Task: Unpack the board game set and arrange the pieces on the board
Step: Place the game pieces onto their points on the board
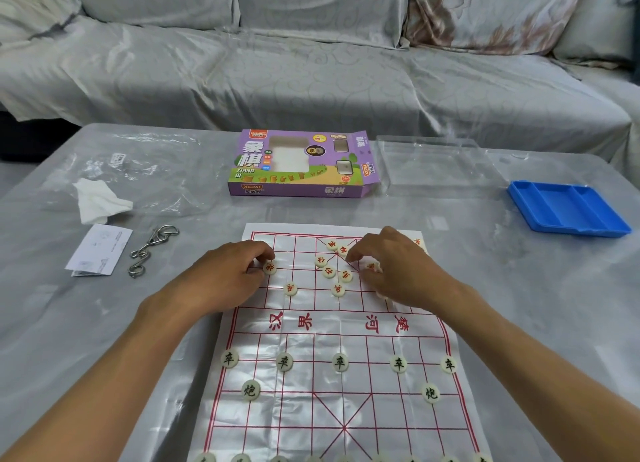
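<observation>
Black pieces (339, 362) are already ranked on the near half of the board (311, 326). Red pieces (329, 272) remain clustered on its far half. One red disc (269, 267) is pinched by the left hand (225, 281); whether anything is gripped by the curled right hand (398, 271) cannot be told.

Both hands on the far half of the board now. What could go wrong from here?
1. The right hand hovers over a loose cluster of red pieces; its wrist could knock them off their points.
2. The board sheet is thin and creased; the left hand, gripping a red piece, could drag it and shift the black row.
</observation>
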`<state>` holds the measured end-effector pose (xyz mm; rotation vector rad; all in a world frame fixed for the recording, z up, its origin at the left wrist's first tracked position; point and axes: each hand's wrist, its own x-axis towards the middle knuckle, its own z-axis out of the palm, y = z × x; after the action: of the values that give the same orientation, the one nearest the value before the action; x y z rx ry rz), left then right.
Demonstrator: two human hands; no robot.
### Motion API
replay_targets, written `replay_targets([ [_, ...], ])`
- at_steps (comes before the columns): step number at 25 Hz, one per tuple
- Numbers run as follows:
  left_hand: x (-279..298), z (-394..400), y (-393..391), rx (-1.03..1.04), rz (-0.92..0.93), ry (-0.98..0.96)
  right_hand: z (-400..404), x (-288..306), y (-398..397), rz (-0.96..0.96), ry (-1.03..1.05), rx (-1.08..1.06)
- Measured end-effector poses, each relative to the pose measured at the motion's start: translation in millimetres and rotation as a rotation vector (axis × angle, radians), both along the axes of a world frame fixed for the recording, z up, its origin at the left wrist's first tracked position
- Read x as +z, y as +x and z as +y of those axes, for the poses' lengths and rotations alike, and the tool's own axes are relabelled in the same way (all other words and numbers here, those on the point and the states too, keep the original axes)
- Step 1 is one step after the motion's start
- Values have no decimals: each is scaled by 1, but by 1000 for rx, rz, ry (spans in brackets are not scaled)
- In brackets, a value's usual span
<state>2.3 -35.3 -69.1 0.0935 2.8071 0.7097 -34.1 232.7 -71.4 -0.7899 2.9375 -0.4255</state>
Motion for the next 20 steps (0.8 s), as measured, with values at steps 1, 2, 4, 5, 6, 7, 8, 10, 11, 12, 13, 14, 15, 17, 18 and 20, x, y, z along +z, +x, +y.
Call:
replay_targets([
  [1,0,0,0,-1,0,-1,1,0,-1,-14,1,-14],
  [2,1,0,-1,0,-2,-1,2,1,-2,-26,1,-25],
  [4,1,0,-1,5,0,-2,4,1,-2,-48,2,-26],
  [5,1,1,-1,9,3,-2,5,2,-1,-56,-1,-18],
  [6,1,1,-1,11,4,-2,5,2,1,-64,-4,-9],
  [7,0,1,-1,11,7,-2,5,3,2,-66,-8,2],
  [8,0,1,-2,8,7,-1,3,2,3,-62,-10,14],
  [10,-1,0,-2,1,3,-2,0,0,5,-41,-4,41],
  [11,-1,0,-2,-2,2,-4,-1,-1,5,-31,3,53],
  [12,-2,-1,-2,-4,1,-4,-2,-2,5,-25,10,59],
  [13,-2,-1,-1,-5,2,-2,-2,-2,4,-22,15,58],
  [14,-2,-2,-1,-6,3,-1,0,-2,2,-15,17,47],
  [15,-3,-2,-2,-8,5,-1,5,-1,-1,-9,17,23],
  [17,-3,-1,-2,-13,6,-2,18,2,-8,-3,10,-43],
  [18,-3,-1,-2,-15,6,-1,26,3,-12,-13,7,-69],
  [20,-3,-1,-3,-17,13,-1,37,5,-15,-67,9,-100],
])
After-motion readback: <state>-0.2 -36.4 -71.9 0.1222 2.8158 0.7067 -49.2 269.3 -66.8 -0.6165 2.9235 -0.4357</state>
